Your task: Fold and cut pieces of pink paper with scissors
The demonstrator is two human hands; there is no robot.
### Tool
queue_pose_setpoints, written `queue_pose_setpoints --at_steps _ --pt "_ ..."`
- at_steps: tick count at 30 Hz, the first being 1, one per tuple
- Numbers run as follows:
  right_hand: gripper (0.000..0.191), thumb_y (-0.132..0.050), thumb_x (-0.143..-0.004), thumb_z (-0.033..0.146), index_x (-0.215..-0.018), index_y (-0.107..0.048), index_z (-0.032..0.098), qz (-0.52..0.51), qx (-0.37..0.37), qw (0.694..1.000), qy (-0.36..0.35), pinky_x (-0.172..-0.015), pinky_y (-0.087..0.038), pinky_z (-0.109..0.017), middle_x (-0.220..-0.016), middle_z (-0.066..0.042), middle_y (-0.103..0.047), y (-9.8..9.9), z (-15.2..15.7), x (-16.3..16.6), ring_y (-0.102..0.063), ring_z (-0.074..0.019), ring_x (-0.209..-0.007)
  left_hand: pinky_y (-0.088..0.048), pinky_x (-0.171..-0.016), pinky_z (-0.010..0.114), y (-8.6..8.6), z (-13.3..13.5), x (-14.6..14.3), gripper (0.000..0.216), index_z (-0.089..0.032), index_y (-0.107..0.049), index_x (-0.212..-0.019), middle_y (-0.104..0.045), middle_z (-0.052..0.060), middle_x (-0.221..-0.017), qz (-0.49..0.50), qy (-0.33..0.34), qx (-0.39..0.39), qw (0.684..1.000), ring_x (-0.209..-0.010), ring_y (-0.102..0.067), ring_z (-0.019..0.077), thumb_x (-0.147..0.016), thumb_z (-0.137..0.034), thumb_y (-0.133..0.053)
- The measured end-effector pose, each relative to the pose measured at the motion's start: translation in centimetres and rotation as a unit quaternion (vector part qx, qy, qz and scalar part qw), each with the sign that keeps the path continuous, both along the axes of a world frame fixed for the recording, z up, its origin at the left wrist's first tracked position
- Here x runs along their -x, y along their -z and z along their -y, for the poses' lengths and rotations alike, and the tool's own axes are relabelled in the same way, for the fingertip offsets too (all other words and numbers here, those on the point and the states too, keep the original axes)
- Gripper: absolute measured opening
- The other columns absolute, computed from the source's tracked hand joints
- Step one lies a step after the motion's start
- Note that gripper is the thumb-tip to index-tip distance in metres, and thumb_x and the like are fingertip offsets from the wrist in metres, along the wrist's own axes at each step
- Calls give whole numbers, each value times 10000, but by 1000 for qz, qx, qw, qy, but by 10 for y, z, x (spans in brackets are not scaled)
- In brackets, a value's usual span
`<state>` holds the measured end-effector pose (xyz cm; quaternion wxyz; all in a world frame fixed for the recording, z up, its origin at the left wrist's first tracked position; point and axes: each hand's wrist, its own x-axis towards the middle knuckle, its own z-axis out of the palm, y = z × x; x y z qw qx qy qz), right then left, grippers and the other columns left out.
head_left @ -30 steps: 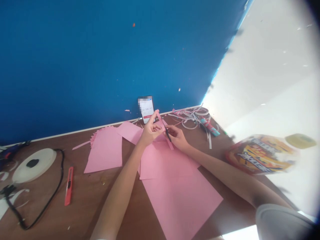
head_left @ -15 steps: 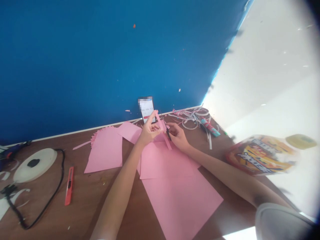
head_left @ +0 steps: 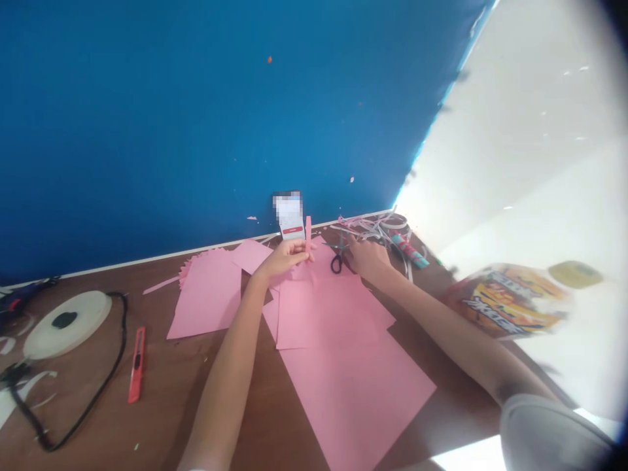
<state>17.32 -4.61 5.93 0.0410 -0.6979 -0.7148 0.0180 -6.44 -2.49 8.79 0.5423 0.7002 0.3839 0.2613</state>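
My left hand (head_left: 289, 255) pinches a narrow pink paper strip (head_left: 309, 233), which stands upright from its fingertips. Below it, pink paper sheets (head_left: 324, 314) overlap on the brown table. A pair of scissors (head_left: 336, 263) with a black handle lies at the upper right of these sheets. My right hand (head_left: 370, 258) is low over the table just right of the scissors, back of the hand up. Its fingers are bent down and partly hidden, so whether they still touch the scissors does not show.
Curled paper strips (head_left: 380, 226) and a blue-red tube-like packet (head_left: 410, 251) lie beyond my right hand. A phone (head_left: 290, 214) leans on the blue wall. Leftward are another pink sheet (head_left: 206, 294), a red box cutter (head_left: 137, 364) and a white round device (head_left: 69, 325). A labelled jar (head_left: 515, 301) stands right.
The scissors have gone from beside the strip in my right hand down to the sheets. My right hand has shifted right. My left hand has moved slightly left and lower, keeping the strip.
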Motion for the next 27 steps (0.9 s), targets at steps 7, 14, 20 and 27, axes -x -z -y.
queue_pose_setpoints --at_steps 7,14,20,27 --pt "329 -403 -902 183 -1086 -657 87 93 -5 996 9 -784 -463 -359 -1157 -255 -608 1 -5 1 -568 -314 -1081 -406 -625 247 -3 1 3 364 -147 -630 -1136 -691 92 -908 -9 18 -24 1000 -780 -590 157 -834 -342 -572" --pt "382 -352 -960 359 -1091 -647 154 -57 -52 997 15 -779 -443 -369 -978 -167 -675 -39 20 5 -625 -291 -932 -432 -709 279 -1 -3 8 369 -153 -683 -1034 -662 66 -912 -63 18 -76 995 -801 -577 166 -851 -445 -551" --pt "472 -459 -902 512 -1241 -536 193 -407 -98 902 -108 -666 -465 -278 -1031 -89 -684 -67 32 16 -641 -183 -776 -450 -757 299 -5 1 9 291 -159 -662 -874 -653 57 -826 -63 127 -18 990 -779 -593 164 -851 -430 -559" --pt "205 -506 -839 311 -804 -650 168 -330 32 933 -138 -598 -418 -245 -640 -21 -668 -53 22 8 -580 -125 -550 -435 -717 283 -4 0 10 328 -166 -666 -953 -648 42 -784 -108 141 4 984 -733 -583 156 -837 -459 -573"
